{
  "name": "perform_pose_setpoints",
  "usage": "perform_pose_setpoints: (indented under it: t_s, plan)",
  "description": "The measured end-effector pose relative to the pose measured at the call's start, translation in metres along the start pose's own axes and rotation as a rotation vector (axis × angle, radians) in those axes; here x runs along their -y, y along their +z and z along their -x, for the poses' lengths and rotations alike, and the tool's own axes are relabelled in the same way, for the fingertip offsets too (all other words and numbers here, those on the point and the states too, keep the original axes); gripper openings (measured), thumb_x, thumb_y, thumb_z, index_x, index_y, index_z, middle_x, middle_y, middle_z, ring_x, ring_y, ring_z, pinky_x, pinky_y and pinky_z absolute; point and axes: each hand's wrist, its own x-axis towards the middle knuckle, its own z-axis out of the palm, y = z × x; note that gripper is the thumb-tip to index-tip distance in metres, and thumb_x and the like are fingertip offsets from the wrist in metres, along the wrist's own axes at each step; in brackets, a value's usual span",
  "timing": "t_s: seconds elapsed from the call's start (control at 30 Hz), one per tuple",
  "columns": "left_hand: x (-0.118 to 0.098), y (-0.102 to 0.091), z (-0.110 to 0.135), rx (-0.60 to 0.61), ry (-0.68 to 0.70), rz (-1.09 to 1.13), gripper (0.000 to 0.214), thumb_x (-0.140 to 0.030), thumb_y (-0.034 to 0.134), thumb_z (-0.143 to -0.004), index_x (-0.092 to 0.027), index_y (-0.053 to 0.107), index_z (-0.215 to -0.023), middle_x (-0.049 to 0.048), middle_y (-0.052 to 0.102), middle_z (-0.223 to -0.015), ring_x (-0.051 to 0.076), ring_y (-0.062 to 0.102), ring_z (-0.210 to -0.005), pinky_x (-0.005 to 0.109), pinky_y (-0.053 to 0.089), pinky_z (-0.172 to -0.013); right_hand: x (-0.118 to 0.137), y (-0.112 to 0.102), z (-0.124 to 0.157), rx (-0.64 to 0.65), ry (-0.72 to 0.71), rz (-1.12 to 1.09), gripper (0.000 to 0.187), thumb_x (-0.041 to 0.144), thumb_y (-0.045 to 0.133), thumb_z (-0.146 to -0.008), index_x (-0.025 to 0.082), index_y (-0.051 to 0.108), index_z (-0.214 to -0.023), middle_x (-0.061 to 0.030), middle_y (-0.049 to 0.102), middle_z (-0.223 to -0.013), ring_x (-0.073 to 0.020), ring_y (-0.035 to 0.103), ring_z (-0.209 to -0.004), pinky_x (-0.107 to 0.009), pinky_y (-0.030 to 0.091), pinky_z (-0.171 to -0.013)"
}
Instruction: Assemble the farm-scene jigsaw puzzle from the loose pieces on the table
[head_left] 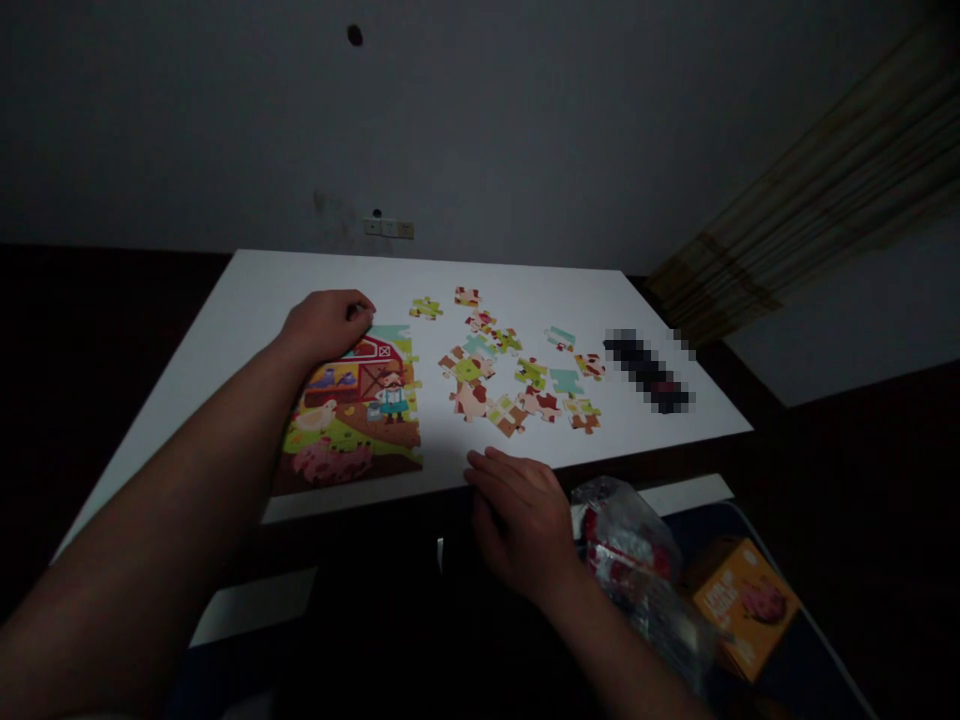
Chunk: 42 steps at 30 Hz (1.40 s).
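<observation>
Your left hand (324,325) is at the top of the flat, colourful farm puzzle (352,412) on the white surface (540,288); I can't tell its grip. Your right hand (526,525) has its grip apart.

1. Clock centred on loose puzzle pieces (531,373), lying on table (225,330).
2. 9: joined puzzle section (360,412), same tabletop; left hand (326,322) at its 11.
3. 3: pixelated object (646,372), on table.
4. 6: right hand (529,522), by near edge.
5. 5: plastic bag (630,550), below tabletop; box (750,605) at bag's 4.
6. 11: wall sockets (388,229), beyond table.
7. 2: curtain (810,230).
</observation>
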Motion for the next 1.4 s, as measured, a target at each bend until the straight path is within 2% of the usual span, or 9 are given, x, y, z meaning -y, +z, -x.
perform_pose_setpoints:
  t_s: [0.13, 0.27, 0.53, 0.73, 1.17, 1.4]
  plan:
    - [-0.005, -0.003, 0.002, 0.007, -0.035, -0.079, 0.042, -0.046, 0.048, -0.083, -0.026, 0.071, -0.111, 0.0066, 0.073, -0.106, 0.027, 0.065, -0.095, 0.034, 0.048, -0.081, -0.001, 0.001, -0.004, 0.003, -0.01, 0.008, 0.038, 0.013, 0.057, -0.083, 0.027, 0.062, -0.118, -0.0021, 0.067, -0.125, -0.0232, 0.06, -0.119, -0.044, 0.049, -0.093]
    - [-0.011, -0.006, 0.003, -0.004, -0.006, -0.153, 0.041, -0.045, 0.046, -0.083, -0.028, 0.07, -0.111, 0.0066, 0.071, -0.11, 0.029, 0.063, -0.1, 0.036, 0.048, -0.081, -0.002, 0.002, -0.005, 0.006, -0.003, 0.011, 0.036, 0.015, 0.056, -0.084, 0.028, 0.062, -0.117, -0.0013, 0.067, -0.125, -0.0228, 0.06, -0.119, -0.043, 0.05, -0.092]
    - [-0.02, -0.007, 0.007, -0.017, -0.025, -0.284, 0.039, -0.045, 0.042, -0.086, -0.026, 0.07, -0.106, 0.0088, 0.07, -0.108, 0.031, 0.062, -0.095, 0.041, 0.047, -0.078, -0.001, 0.001, -0.003, 0.019, 0.015, 0.005, 0.038, 0.016, 0.056, -0.084, 0.028, 0.062, -0.119, -0.0011, 0.067, -0.124, -0.0229, 0.059, -0.12, -0.044, 0.05, -0.095]
    - [-0.023, -0.009, 0.009, -0.005, -0.005, -0.276, 0.038, -0.042, 0.041, -0.09, -0.021, 0.068, -0.105, 0.0108, 0.068, -0.107, 0.029, 0.059, -0.09, 0.043, 0.045, -0.078, 0.0, -0.002, -0.004, 0.034, 0.012, 0.009, 0.038, 0.018, 0.055, -0.084, 0.028, 0.061, -0.12, 0.0003, 0.066, -0.126, -0.0217, 0.057, -0.122, -0.043, 0.05, -0.097]
    - [-0.024, -0.009, 0.007, 0.003, -0.007, -0.318, 0.038, -0.043, 0.039, -0.089, -0.022, 0.066, -0.107, 0.0103, 0.069, -0.108, 0.029, 0.059, -0.088, 0.04, 0.046, -0.07, -0.004, 0.002, 0.001, 0.007, 0.015, -0.003, 0.038, 0.02, 0.054, -0.085, 0.03, 0.06, -0.122, 0.0026, 0.064, -0.129, -0.0224, 0.057, -0.123, -0.043, 0.049, -0.099]
    - [-0.018, -0.004, 0.003, -0.02, -0.029, -0.246, 0.036, -0.045, 0.043, -0.086, -0.026, 0.067, -0.106, 0.0113, 0.069, -0.11, 0.034, 0.063, -0.095, 0.044, 0.046, -0.075, -0.006, 0.003, 0.0, 0.015, 0.025, -0.04, 0.039, 0.019, 0.054, -0.085, 0.031, 0.059, -0.123, 0.0025, 0.065, -0.129, -0.0239, 0.057, -0.123, -0.045, 0.049, -0.098]
